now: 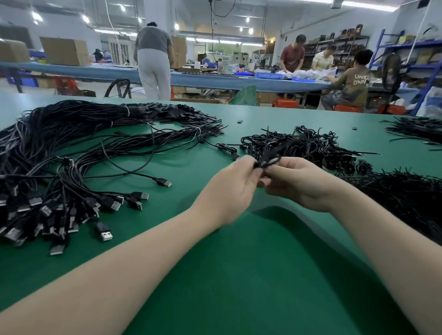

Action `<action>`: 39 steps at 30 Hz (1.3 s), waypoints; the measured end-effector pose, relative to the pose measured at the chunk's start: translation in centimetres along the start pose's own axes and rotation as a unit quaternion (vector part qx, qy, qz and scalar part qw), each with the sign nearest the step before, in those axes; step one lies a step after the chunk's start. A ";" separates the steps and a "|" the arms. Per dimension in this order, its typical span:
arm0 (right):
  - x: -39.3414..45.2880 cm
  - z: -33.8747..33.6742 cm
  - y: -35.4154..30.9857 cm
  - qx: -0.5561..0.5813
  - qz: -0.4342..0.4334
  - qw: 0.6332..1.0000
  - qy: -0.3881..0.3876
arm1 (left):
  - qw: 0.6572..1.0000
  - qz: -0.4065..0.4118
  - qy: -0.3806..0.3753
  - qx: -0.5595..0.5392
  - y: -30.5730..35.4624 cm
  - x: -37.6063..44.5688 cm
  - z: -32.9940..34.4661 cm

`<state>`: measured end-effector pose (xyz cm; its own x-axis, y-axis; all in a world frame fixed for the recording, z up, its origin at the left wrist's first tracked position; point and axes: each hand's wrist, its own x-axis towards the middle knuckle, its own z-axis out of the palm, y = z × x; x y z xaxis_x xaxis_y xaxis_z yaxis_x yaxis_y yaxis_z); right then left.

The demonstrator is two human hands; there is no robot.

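Together midair: left hand, right hand, both on bundled cable.

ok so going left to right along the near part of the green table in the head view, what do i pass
heap of usb cables → lone usb plug → left hand → small black cable bundle pinched between the hands → right hand → pile of short black strands
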<state>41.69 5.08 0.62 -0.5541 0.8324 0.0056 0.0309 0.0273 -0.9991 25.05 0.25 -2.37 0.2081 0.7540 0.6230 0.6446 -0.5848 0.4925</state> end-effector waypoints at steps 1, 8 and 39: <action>0.4 0.7 0.3 0.039 -0.005 0.999 0.010 | 0.997 -0.040 0.036 -0.049 0.1 0.1 0.2; 1.4 4.5 2.4 0.156 -0.011 0.980 0.126 | 0.962 -0.187 0.093 -0.173 -0.8 0.4 1.0; 0.8 3.3 1.6 -0.008 -0.041 0.989 0.142 | 0.959 -0.179 0.036 -0.217 -1.3 0.3 0.7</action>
<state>38.54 3.90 -1.08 -0.2985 0.9492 0.0997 0.0109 0.1079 -0.9941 24.79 1.45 -3.20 -0.0314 0.9164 0.3991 0.2948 -0.3730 0.8798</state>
